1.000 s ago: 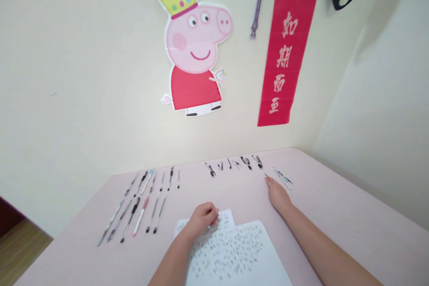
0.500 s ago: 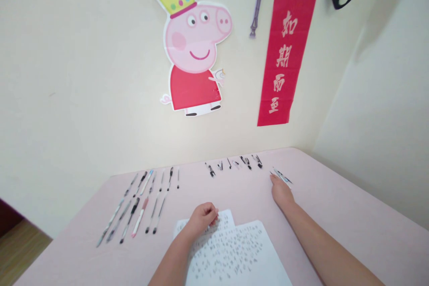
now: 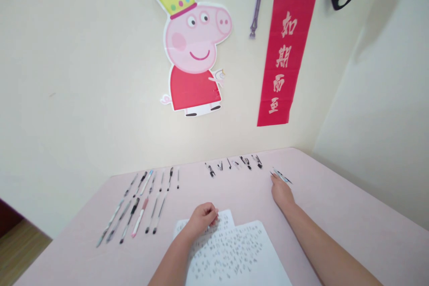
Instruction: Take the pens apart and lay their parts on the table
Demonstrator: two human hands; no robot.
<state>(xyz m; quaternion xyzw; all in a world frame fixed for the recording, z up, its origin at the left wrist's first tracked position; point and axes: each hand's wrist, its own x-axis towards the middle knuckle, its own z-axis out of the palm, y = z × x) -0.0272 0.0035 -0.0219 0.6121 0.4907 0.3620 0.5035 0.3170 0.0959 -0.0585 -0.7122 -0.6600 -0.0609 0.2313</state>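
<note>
- Left hand (image 3: 202,218): fingers curled inward in a loose fist at the far-left edge of the large sheet (image 3: 236,254); nothing visible in its grasp
- Right hand (image 3: 280,188): beyond and to the right of the large sheet, fingers pinched together; a thin dark piece (image 3: 271,173) projects at the fingertips and appears gripped, its type too small to tell
- Slim pieces (image 3: 282,175): beyond and to the right of the large sheet, just beside the right fingertips; partly hidden, count not established
- Back row of pens (image 3: 153,183): beyond and to the left of the large sheet, seven pen-like items side by side; judged complete in arrangement
- Front row of pens (image 3: 130,220): left of the large sheet, six items in similar order; judged settled
- Small parts (image 3: 229,164): beyond the large sheet, a line of dark and pale clusters, spaced apart; individual parts not identifiable
- Small sheet (image 3: 229,218): at the far edge of the large sheet, partly under the left hand
- Progress: ordering looks well advanced; the open matter appears to be the items at the right hand, final extent undetermined
</note>
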